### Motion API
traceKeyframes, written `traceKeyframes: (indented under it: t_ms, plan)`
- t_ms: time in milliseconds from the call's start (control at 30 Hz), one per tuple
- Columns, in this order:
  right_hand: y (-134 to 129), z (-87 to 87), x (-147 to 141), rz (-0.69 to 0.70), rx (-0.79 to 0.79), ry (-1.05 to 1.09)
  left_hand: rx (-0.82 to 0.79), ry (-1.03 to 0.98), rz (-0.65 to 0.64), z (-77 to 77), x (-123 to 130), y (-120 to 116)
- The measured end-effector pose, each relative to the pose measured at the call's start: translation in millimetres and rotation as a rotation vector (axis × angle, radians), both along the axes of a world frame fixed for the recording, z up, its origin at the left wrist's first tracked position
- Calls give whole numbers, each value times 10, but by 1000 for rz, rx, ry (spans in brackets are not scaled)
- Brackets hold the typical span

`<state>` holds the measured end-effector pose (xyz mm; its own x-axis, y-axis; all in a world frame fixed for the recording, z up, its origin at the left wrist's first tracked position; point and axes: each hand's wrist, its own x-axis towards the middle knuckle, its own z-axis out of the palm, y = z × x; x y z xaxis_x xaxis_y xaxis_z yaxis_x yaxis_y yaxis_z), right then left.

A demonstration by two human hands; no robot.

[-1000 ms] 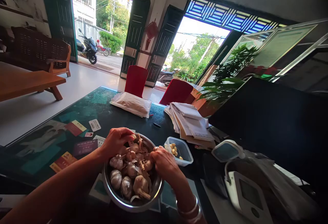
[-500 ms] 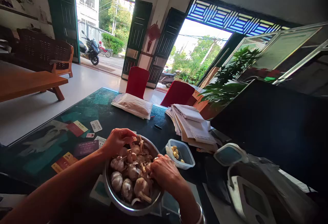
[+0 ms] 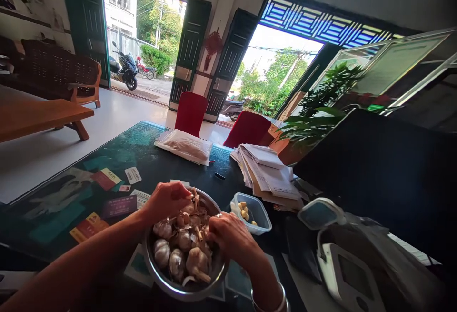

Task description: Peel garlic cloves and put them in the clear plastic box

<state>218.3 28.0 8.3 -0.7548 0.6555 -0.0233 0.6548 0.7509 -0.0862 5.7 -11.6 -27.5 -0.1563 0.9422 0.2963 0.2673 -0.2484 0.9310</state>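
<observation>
A steel bowl (image 3: pixel 152 274) full of whole garlic bulbs (image 3: pixel 197 262) and loose papery skins stands before me. Above its far left rim is my left hand (image 3: pixel 167 202), thumb and fingers pinched together; whatever lies between them is too small to tell. My right hand (image 3: pixel 230 236) reaches over the right rim with its fingers curled down among the garlic, their tips hidden. Just beyond that hand, a clear plastic container (image 3: pixel 262 216) holds several peeled garlic cloves (image 3: pixel 244 210).
Cards (image 3: pixel 119 206) lie flat on the dark glass-topped desk (image 3: pixel 139 143) at left. Farther back are a plastic-wrapped packet (image 3: pixel 183 146) and a paper stack (image 3: pixel 266 174). A white device with a screen (image 3: pixel 352 274) and a dark monitor (image 3: pixel 378 174) stand at right.
My left hand has lifted slightly, its fingers drawn closer together. My right hand has shifted a little to the right, with its fingers still curled at the garlic.
</observation>
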Motion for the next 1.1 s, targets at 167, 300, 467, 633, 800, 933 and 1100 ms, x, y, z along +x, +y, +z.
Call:
traceKeyframes:
  t_ms: [167,300,467,633,800,933,1100]
  plan:
    - [-4,46,-107,-76,-76,371,64,176,-22,21,34,-44]
    - [-77,-5,-255,-75,-191,713,142,321,-23,70,48,-66]
    - [-163,-124,-382,-60,-362,844,216,434,-32,51,63,-67]
    - [-146,-130,-402,-126,-618,1097,191,468,30,74,73,-84]
    - [-67,-120,-387,-216,-735,1239,129,383,61,129,74,-106]
    - [-60,-139,-386,-248,-750,1248,165,417,-9,133,67,-107]
    - [-65,-129,-388,-218,-701,1187,173,460,-4,148,72,-107]
